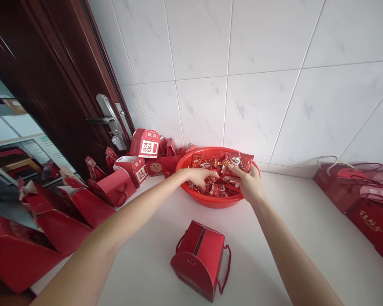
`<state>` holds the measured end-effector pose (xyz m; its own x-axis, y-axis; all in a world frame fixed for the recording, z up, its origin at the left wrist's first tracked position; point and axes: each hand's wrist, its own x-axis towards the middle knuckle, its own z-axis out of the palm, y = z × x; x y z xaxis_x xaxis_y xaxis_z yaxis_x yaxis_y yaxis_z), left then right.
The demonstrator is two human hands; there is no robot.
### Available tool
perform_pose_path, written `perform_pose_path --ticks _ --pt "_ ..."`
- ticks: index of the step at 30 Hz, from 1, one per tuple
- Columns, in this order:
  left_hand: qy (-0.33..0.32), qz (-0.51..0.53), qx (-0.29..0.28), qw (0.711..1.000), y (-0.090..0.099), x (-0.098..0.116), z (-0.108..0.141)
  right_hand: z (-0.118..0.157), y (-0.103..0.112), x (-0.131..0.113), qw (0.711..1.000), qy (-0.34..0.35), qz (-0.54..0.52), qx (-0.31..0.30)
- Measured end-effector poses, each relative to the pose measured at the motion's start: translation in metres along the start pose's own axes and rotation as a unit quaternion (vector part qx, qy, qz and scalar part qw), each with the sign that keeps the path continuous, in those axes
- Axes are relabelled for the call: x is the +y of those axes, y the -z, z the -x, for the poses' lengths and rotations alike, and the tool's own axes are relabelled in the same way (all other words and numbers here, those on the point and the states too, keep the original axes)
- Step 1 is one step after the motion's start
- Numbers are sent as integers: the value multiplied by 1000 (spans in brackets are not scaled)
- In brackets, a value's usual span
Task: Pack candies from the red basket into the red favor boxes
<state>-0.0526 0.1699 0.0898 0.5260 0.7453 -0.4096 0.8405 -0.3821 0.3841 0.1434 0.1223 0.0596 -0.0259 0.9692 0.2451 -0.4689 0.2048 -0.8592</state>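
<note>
An orange-red plastic basket [217, 203] full of small red-wrapped sweets [214, 189] stands against the tiled wall. My left hand [201, 175] is inside it, fingers apart and bent down among the sweets, with nothing plainly held. Over the basket's right side, my right hand [249, 182] pinches a larger red packet [241, 160] with a pale round emblem between thumb and fingers. In front of the basket, nearer to me, sits a red gift box [201, 250] with a dark slit along its top and rope handles at its sides.
Many red boxes [110, 187] crowd the left edge of the white table [156, 255], one stacked box [146, 143] printed with white panels. Red gift bags [357, 199] with cord handles stand at the right. A dark wooden door [60, 76] with a metal handle is at the left.
</note>
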Motion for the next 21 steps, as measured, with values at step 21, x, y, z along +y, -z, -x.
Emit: perform_pose_path --ticks 21 --pt "-81 145 175 970 2 -38 16 0 1 1 1000 -3 12 -1"
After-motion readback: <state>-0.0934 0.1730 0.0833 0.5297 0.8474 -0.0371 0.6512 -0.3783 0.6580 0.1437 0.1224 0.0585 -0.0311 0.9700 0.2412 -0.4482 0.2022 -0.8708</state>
